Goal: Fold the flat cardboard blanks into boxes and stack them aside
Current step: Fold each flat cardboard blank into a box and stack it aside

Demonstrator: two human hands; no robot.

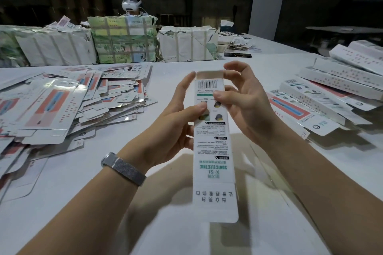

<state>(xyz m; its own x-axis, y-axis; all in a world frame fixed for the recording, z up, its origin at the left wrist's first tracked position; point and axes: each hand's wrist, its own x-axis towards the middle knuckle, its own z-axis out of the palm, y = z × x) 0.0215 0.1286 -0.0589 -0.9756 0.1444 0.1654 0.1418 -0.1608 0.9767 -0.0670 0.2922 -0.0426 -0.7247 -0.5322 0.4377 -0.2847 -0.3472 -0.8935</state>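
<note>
A long, narrow white box [213, 151] with a barcode and green print is held upright above the table, its printed back toward me. My left hand [176, 122] grips its left side, thumb pressed on the printed face. My right hand [242, 101] holds the upper right edge, thumb on the face and fingers curled behind the open far flap. The near end flap hangs unfolded toward me. A heap of flat blanks [68, 105] lies at the left. Folded boxes [331, 89] are stacked at the right.
Wrapped bundles of packaging [124, 39] line the far side of the white table [62, 203]. Behind them sits a person wearing a white headset [130, 4]. A metal-mesh watch band [124, 168] is on my left wrist.
</note>
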